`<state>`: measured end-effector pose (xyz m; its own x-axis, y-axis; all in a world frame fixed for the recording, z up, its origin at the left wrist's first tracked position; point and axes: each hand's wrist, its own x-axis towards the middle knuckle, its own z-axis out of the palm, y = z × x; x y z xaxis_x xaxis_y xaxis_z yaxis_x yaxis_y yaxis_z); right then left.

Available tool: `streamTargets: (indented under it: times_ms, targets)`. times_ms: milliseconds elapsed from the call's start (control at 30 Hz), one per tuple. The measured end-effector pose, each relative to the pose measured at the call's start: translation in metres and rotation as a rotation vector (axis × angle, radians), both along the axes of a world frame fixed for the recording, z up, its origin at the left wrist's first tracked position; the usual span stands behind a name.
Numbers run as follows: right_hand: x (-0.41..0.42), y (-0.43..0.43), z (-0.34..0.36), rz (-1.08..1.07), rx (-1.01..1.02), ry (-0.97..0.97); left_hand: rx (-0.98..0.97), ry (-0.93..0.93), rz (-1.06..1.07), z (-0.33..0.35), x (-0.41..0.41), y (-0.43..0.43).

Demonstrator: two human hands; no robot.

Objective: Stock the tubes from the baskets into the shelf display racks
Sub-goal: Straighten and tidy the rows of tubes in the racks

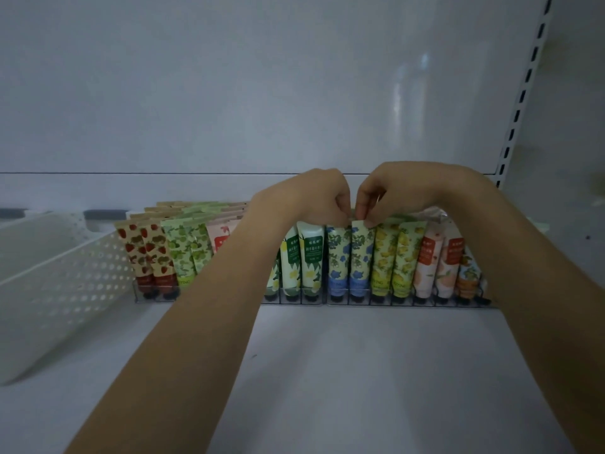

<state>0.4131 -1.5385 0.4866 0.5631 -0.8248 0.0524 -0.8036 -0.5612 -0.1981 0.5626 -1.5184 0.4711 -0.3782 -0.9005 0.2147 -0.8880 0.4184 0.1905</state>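
At centre frame, the crimped top of a blue-flowered tube (361,257) is pinched by the right hand (402,191); its neighbour (337,257) is nipped by the left hand (314,198). Both stand in the display rack (393,301). They should be pressed straight down, caps seated, labels squared forward.

- Near shelf (327,371) lies bare between the forearms.
- Far: rack (406,301) packed with tubes (386,260), no gaps showing.
- Left: basket (65,283) blocks the way.
- Right: upright (523,93) bounds the bay.
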Motion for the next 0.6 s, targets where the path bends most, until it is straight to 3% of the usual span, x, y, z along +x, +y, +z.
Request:
streamTargets:
  times_ms: [267, 600]
  targets:
    - [-0.001, -0.003, -0.002, 0.012, -0.099, -0.283, -0.052, 0.121, 0.082, 0.007, 0.032, -0.007]
    - [0.014, -0.015, -0.017, 0.004, -0.114, -0.282, -0.002, 0.095, 0.101, -0.006, 0.035, -0.018]
